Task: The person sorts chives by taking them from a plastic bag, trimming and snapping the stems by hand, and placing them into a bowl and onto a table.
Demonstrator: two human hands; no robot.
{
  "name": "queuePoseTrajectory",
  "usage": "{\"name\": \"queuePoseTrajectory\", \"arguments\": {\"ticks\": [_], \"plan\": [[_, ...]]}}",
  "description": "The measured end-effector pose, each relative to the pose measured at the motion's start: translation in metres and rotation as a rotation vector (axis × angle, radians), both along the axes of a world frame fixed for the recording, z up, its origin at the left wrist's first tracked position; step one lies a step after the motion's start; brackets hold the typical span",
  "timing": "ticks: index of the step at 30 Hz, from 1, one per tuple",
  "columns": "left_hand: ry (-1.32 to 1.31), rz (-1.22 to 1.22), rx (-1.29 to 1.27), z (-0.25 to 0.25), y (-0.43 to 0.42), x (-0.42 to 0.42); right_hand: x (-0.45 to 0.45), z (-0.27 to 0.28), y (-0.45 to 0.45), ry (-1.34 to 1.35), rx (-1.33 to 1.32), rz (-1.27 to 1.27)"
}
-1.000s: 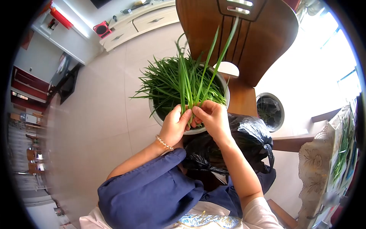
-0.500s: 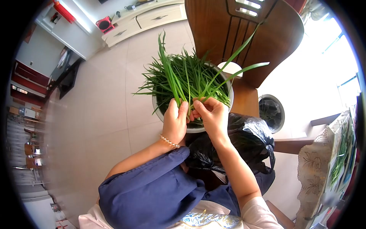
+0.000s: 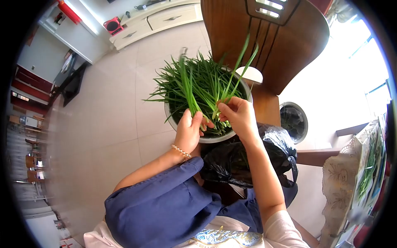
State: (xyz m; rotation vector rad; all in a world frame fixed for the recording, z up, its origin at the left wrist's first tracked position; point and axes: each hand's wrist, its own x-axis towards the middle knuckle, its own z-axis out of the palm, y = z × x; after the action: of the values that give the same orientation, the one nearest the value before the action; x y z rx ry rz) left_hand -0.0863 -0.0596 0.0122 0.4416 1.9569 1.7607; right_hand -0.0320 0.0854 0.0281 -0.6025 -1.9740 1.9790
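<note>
A thin bunch of green chives (image 3: pixel 187 87) stands up out of my left hand (image 3: pixel 188 134), whose thumb and fingers are closed round its lower ends. My right hand (image 3: pixel 242 118), just to the right, pinches a couple of long chive leaves (image 3: pixel 235 72) between thumb and fingertips. Both hands are over the near side of a round bowl (image 3: pixel 217 139), heaped with loose chives (image 3: pixel 206 78). The lower ends in my right fingers are partly hidden. A beaded bracelet (image 3: pixel 181 150) circles my left wrist.
The bowl stands on a wooden chair (image 3: pixel 264 62). A black plastic bag (image 3: pixel 223 161) lies close below my right hand. Farther right are a round metal basin (image 3: pixel 305 124) on the floor and a table with a lace-edged cloth (image 3: pixel 341 173). A white cabinet (image 3: pixel 165 20) is behind.
My right hand has moved right and slightly up, apart from my left hand, with the leaves in its pinch now more upright. The left hand has dipped slightly, still round its bunch.
</note>
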Motion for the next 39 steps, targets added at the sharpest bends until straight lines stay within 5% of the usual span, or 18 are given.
{"name": "queuePoseTrajectory", "arguments": {"ticks": [15, 18, 21, 23, 29, 33, 37, 39], "plan": [[-0.368, -0.201, -0.034, 0.002, 0.006, -0.008, -0.002, -0.003, 0.004, -0.104, 0.141, 0.202], [-0.488, -0.135, -0.049, 0.000, 0.005, -0.008, -0.002, -0.010, 0.002, -0.013, -0.040, 0.120], [-0.555, -0.042, -0.024, -0.003, 0.002, -0.009, -0.006, -0.015, 0.007, -0.024, 0.047, 0.075], [-0.464, 0.054, 0.042, -0.004, -0.001, -0.008, -0.010, -0.022, 0.009, -0.052, 0.394, -0.064], [-0.255, 0.147, 0.089, -0.005, 0.004, 0.000, -0.012, -0.033, 0.008, -0.235, 0.814, 0.066], [-0.223, 0.114, 0.111, -0.010, 0.007, 0.002, -0.004, -0.018, -0.006, -0.133, 0.717, -0.147], [-0.185, 0.031, 0.112, -0.014, 0.008, 0.002, -0.005, -0.008, -0.007, -0.058, 0.328, 0.083], [-0.176, 0.028, 0.096, -0.012, 0.009, 0.005, -0.007, -0.008, -0.009, -0.056, 0.348, 0.080]]}}
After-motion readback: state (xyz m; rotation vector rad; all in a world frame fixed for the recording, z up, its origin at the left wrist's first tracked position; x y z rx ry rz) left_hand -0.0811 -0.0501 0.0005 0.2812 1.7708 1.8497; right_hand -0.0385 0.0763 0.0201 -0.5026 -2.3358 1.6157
